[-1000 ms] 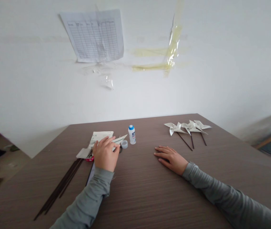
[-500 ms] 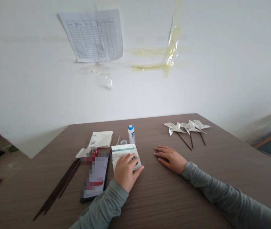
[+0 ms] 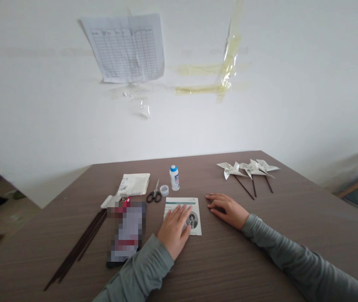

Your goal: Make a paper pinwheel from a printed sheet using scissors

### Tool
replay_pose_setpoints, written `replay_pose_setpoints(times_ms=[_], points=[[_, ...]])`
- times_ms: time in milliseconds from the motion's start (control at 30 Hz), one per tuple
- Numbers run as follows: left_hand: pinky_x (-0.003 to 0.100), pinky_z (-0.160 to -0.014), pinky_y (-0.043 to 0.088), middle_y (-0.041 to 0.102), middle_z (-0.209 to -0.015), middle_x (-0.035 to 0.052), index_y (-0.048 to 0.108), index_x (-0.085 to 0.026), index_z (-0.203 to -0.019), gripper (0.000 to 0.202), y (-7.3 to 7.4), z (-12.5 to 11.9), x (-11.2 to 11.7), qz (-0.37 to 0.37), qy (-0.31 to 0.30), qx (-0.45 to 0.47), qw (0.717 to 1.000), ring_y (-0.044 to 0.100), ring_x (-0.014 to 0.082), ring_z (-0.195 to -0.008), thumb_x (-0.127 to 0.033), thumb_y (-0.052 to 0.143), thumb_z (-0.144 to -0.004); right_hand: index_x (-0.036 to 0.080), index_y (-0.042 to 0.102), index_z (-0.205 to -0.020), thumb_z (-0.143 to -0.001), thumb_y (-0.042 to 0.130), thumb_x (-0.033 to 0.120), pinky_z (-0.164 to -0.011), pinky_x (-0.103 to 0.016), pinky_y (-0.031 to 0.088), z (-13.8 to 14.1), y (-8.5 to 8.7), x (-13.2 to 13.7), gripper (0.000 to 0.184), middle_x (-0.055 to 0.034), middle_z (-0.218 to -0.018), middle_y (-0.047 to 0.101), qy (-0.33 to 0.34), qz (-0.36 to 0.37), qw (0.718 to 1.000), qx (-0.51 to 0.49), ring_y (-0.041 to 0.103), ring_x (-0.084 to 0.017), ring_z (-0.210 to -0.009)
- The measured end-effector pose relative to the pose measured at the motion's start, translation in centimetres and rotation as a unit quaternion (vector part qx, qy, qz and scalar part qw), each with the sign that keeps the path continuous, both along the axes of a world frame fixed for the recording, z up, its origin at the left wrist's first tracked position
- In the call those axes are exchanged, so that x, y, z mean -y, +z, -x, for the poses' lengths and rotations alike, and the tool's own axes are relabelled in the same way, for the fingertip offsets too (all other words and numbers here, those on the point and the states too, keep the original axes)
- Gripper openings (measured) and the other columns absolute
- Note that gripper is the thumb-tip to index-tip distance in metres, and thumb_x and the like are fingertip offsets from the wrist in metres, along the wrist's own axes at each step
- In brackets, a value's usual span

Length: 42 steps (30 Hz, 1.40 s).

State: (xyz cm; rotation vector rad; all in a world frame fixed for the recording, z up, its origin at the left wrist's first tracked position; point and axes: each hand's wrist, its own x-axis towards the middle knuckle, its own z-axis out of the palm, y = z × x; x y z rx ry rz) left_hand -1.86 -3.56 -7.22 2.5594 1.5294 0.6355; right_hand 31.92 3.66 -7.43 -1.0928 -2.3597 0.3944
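My left hand (image 3: 175,227) lies flat with fingers spread on a printed paper sheet (image 3: 194,207) in the middle of the brown table (image 3: 260,251). My right hand (image 3: 227,208) rests palm down on the bare table just right of that sheet, holding nothing. Behind the sheet are black-handled scissors (image 3: 154,194), a small tape roll (image 3: 164,190) and a white glue bottle with a blue cap (image 3: 174,177). Three paper pinwheels on dark sticks (image 3: 249,170) lie at the back right.
A phone (image 3: 126,233) lies left of my left arm. A bundle of dark sticks (image 3: 78,247) runs along the left side. A stack of paper sheets (image 3: 134,183) sits at the back left. The white wall carries a taped printed table (image 3: 125,47).
My left hand has dragged one paper sheet from the stack at the back left to the table's middle, uncovering the phone and scissors. My right hand has stayed in place.
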Motion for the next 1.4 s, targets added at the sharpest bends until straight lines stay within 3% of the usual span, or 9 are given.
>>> replay_pose_setpoints(times_ms=[133, 267, 467, 600, 700, 800, 1000, 1167, 1400], points=[[0.076, -0.143, 0.066, 0.086, -0.176, 0.0223, 0.088, -0.028, -0.168, 0.056, 0.7, 1.4, -0.5, -0.031, 0.045, 0.008, 0.998, 0.080, 0.0477, -0.168, -0.025, 0.075, -0.114, 0.033, 0.100, -0.136, -0.126, 0.084, 0.044, -0.143, -0.072, 0.067, -0.3, -0.2, -0.4, 0.022, -0.0152, -0.168, 0.091, 0.011, 0.004, 1.000, -0.007, 0.083, -0.044, -0.164], [0.077, -0.144, 0.066, 0.092, -0.164, 0.0230, 0.096, -0.028, -0.151, 0.042, 0.8, 2.2, -0.5, -0.039, 0.094, -0.030, 0.994, 0.086, 0.0514, -0.158, -0.027, 0.073, -0.116, 0.032, 0.095, -0.155, -0.129, 0.073, 0.039, -0.141, -0.070, 0.069, 0.0, -0.2, -0.4, 0.034, -0.0166, -0.165, 0.092, 0.000, -0.016, 1.000, -0.024, 0.086, -0.041, -0.159], [0.083, -0.149, 0.057, 0.083, -0.182, 0.0207, 0.090, -0.029, -0.169, 0.054, 1.1, 0.1, -0.1, 0.006, 0.059, -0.062, 0.996, 0.078, 0.0489, -0.172, -0.024, 0.070, -0.119, 0.035, 0.081, -0.180, -0.129, 0.071, 0.033, -0.150, -0.073, 0.061, 2.7, 0.2, 0.5, 0.051, -0.0159, -0.189, 0.077, 0.020, -0.057, 0.998, -0.020, 0.075, -0.041, -0.176], [0.082, -0.154, 0.051, 0.078, -0.188, 0.0193, 0.080, -0.030, -0.183, 0.062, 1.3, -0.9, 0.0, 0.033, 0.047, -0.065, 0.996, 0.073, 0.0474, -0.178, -0.027, 0.069, -0.123, 0.023, 0.062, -0.197, -0.128, 0.070, 0.030, -0.156, -0.064, 0.054, 5.5, 0.1, 1.6, 0.070, -0.0193, -0.202, 0.061, 0.062, -0.038, 0.997, 0.015, 0.062, -0.041, -0.187], [0.082, -0.154, 0.051, 0.075, -0.190, 0.0185, 0.080, -0.032, -0.185, 0.065, 1.3, -0.9, 0.0, 0.027, 0.043, -0.062, 0.997, 0.072, 0.0506, -0.178, -0.028, 0.063, -0.123, 0.026, 0.063, -0.198, -0.124, 0.075, 0.028, -0.155, -0.054, 0.056, 7.0, 0.0, 2.3, 0.075, -0.0153, -0.203, 0.058, 0.046, -0.020, 0.998, 0.040, 0.063, -0.042, -0.187], [0.079, -0.153, 0.053, 0.073, -0.192, 0.0173, 0.081, -0.034, -0.184, 0.066, 1.3, -0.9, 0.0, 0.033, 0.046, -0.068, 0.996, 0.070, 0.0521, -0.179, -0.031, 0.060, -0.121, 0.030, 0.068, -0.195, -0.122, 0.077, 0.031, -0.158, -0.054, 0.051, 7.6, -0.1, 2.6, 0.074, -0.0114, -0.201, 0.061, 0.029, -0.010, 0.997, 0.065, 0.064, -0.043, -0.185], [0.078, -0.153, 0.053, 0.071, -0.195, 0.0200, 0.080, -0.033, -0.184, 0.066, 1.2, -0.7, -0.2, 0.040, 0.085, -0.079, 0.992, 0.068, 0.0530, -0.182, -0.043, 0.069, -0.120, 0.038, 0.066, -0.196, -0.122, 0.079, 0.041, -0.158, -0.067, 0.048, 6.4, -0.7, 1.9, 0.075, -0.0096, -0.203, 0.058, 0.008, -0.019, 0.995, 0.097, 0.060, -0.046, -0.188], [0.079, -0.145, 0.063, 0.072, -0.194, 0.0211, 0.082, -0.037, -0.182, 0.069, 0.5, 0.6, -0.6, 0.006, 0.104, -0.071, 0.992, 0.069, 0.0557, -0.180, -0.055, 0.083, -0.115, 0.034, 0.061, -0.199, -0.129, 0.069, 0.052, -0.157, -0.079, 0.046, 4.1, -1.6, 0.8, 0.073, -0.0155, -0.205, 0.056, -0.053, -0.014, 0.989, 0.140, 0.056, -0.048, -0.191], [0.083, -0.146, 0.060, 0.069, -0.195, 0.0234, 0.080, -0.033, -0.184, 0.071, -0.9, 2.2, -1.3, 0.003, 0.093, -0.063, 0.994, 0.067, 0.0589, -0.181, -0.051, 0.084, -0.114, 0.036, 0.056, -0.202, -0.131, 0.065, 0.058, -0.155, -0.076, 0.049, 2.7, -2.2, 0.2, 0.074, -0.0153, -0.207, 0.056, -0.059, -0.023, 0.985, 0.157, 0.053, -0.046, -0.193]])
